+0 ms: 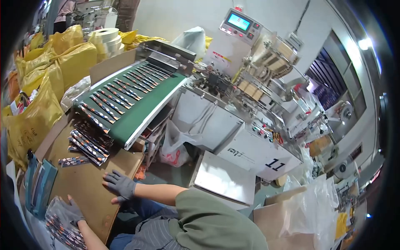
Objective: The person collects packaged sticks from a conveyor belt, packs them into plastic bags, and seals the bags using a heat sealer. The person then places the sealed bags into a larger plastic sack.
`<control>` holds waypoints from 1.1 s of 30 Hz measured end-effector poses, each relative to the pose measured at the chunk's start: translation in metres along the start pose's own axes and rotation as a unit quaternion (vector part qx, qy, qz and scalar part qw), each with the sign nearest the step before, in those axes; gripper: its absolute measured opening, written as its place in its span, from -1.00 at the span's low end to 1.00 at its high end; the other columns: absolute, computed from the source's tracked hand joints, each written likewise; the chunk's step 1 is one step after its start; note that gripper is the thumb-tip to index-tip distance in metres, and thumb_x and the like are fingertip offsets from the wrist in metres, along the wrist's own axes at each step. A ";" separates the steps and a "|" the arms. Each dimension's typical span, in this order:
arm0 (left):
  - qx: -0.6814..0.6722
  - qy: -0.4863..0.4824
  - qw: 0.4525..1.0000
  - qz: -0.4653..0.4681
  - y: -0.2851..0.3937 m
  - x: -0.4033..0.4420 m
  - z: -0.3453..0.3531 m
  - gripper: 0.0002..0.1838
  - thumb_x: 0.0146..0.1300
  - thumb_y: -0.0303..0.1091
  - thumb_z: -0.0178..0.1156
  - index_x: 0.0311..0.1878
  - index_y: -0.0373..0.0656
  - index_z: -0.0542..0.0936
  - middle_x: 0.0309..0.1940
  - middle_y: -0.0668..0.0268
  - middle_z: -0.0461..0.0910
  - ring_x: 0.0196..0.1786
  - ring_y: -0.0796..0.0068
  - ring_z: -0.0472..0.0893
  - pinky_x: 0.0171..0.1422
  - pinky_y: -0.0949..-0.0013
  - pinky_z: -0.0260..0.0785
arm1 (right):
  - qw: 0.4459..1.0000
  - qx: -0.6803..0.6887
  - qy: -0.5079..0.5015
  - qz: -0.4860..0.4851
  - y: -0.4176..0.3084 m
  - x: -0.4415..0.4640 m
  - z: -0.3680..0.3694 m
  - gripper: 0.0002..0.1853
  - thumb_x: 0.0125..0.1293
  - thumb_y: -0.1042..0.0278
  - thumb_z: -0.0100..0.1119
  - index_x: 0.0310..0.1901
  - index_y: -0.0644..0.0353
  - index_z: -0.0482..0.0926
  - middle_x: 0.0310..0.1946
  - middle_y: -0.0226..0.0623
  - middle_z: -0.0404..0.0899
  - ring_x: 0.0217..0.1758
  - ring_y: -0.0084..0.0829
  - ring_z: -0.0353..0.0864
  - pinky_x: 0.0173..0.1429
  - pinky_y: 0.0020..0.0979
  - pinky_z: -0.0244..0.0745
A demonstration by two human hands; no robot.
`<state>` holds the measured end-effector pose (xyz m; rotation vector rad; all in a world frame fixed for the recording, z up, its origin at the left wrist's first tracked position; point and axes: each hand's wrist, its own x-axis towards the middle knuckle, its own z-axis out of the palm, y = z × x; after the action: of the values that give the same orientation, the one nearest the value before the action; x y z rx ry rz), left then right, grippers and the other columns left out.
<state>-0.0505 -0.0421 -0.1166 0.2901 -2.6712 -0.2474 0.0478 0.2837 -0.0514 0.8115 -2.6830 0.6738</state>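
Note:
My left hand, in a grey fingerless glove, is at the lower left, its fingers closed on the edge of a clear plastic bag of patterned packets. Part of that grip is hidden. My right hand, gloved the same way, lies open with fingers spread near the edge of the brown tabletop. Just beyond it, a loose pile of slim dark packets with orange, white and blue spots sits below the belt's end. A few more packets lie beside the pile.
A green conveyor belt carries a row of slim packets toward the tabletop. Left of my hands stands a blue-teal holder. Yellow sacks crowd the left side. A packing machine and a white panel are to the right.

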 end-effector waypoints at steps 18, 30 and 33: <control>0.002 0.071 0.996 0.059 -0.023 0.008 0.026 -0.43 0.36 -0.02 0.04 0.21 -0.35 0.39 0.23 -0.08 0.37 0.31 0.00 0.32 0.42 0.13 0.12 | 0.997 -0.002 0.076 0.018 0.004 -0.004 0.011 -0.20 0.07 -0.30 0.08 0.12 0.30 0.37 0.21 0.13 0.29 0.33 0.09 0.23 0.41 0.03 0.05; 0.064 0.034 0.989 0.132 -0.012 0.031 0.007 -0.46 0.32 0.04 0.07 0.11 -0.28 0.50 0.13 -0.01 0.48 0.20 0.05 0.45 0.30 0.12 0.26 | 0.994 0.056 -0.087 0.036 0.008 0.005 0.031 0.26 -0.20 -0.64 0.03 0.32 0.39 0.16 0.40 0.29 -0.06 0.52 0.18 -0.22 0.46 0.25 -0.40; 0.082 0.038 0.989 0.113 -0.008 0.034 0.014 -0.45 0.32 0.04 0.06 0.11 -0.28 0.49 0.13 -0.02 0.47 0.21 0.04 0.44 0.31 0.12 0.25 | 0.985 0.064 -0.141 0.078 -0.005 0.011 0.028 0.42 -0.32 -0.67 0.09 0.38 0.46 -0.02 0.43 0.32 -0.24 0.54 0.15 -0.38 0.48 0.19 -0.52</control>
<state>-0.0858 -0.0563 -0.1172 0.0437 -2.6226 0.0523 0.0390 0.2611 -0.0696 0.7858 -3.0103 0.8311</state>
